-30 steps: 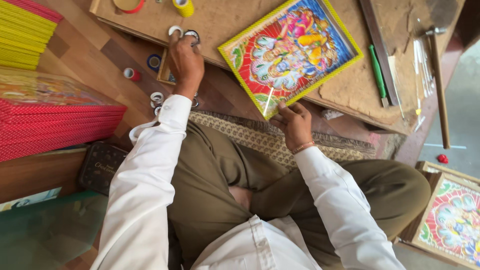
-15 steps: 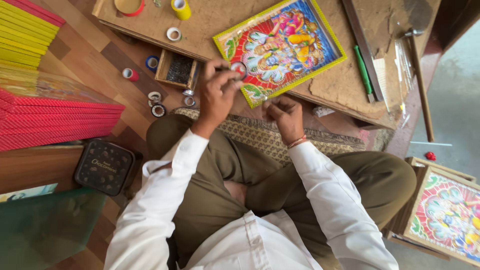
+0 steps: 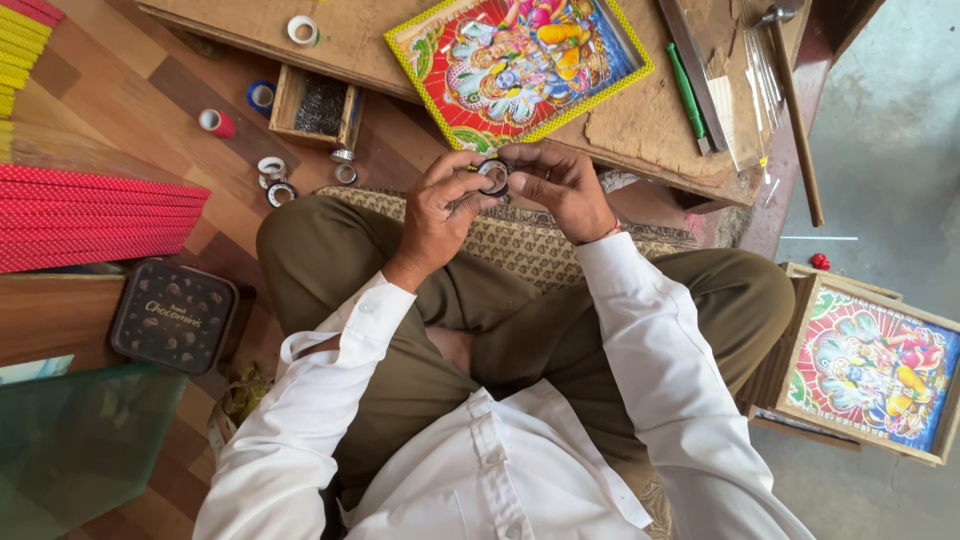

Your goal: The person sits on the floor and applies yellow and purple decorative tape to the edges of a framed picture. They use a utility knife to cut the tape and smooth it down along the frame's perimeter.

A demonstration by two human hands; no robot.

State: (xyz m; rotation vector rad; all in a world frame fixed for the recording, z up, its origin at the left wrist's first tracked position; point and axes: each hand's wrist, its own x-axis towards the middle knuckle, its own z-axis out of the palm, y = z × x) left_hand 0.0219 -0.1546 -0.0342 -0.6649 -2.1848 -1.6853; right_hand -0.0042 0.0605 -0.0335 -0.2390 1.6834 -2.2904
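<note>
Both my hands meet over my lap, at the near edge of a low wooden board [image 3: 360, 45]. My left hand [image 3: 440, 205] and my right hand [image 3: 560, 185] together pinch a small roll of tape [image 3: 493, 176] between their fingertips. Just beyond them lies a colourful picture in a yellow-edged frame [image 3: 520, 60], flat on the board. I sit cross-legged in olive trousers and a white shirt on a patterned mat [image 3: 520, 245].
A small wooden box of nails [image 3: 318, 105], several tape rolls [image 3: 272, 178] and a red spool [image 3: 216, 122] lie on the floor at left. Red frame strips [image 3: 90, 215] and a dark tin [image 3: 172, 315] are nearer. A hammer [image 3: 790, 100], green marker [image 3: 686, 90] and stacked framed pictures [image 3: 870, 365] are right.
My left hand came back from the tape rolls on the floor at left with a roll and joined my right hand, which left the picture's corner. The view has shifted closer.
</note>
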